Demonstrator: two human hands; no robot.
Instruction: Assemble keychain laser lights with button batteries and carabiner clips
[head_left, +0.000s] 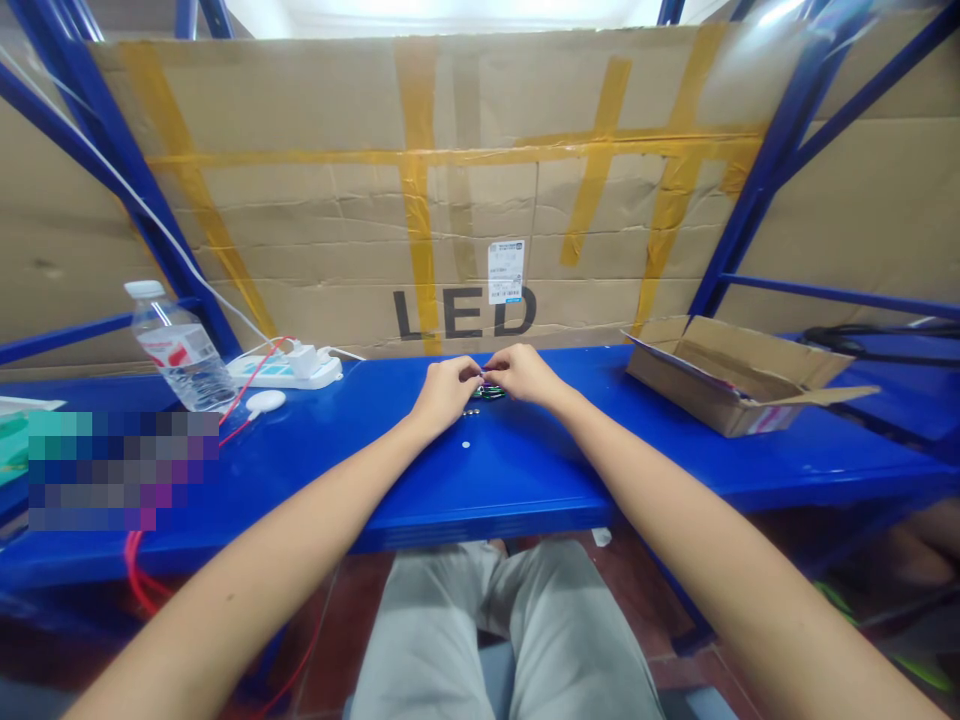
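Note:
Near the back of the blue table (pixel 525 465), my left hand (pixel 448 388) and my right hand (pixel 526 374) meet with fingertips close together. Both are closed in a pinch. Between them is something small with a purplish tint, too small to name. Just below the fingertips lies a little heap of shiny dark items with green and purple glints (pixel 491 392). Several tiny metallic pieces (pixel 471 412) sit in a row beside my left hand. Nearer the front edge rests a small whitish disc (pixel 466 445).
On the left stand a water bottle (pixel 180 350), a white power strip (pixel 289 368) and a white round puck (pixel 265 402) by a red cable (pixel 238 433). An open cardboard box (pixel 720 385) is at the right. Behind rises a large taped carton (pixel 330 230) between blue posts.

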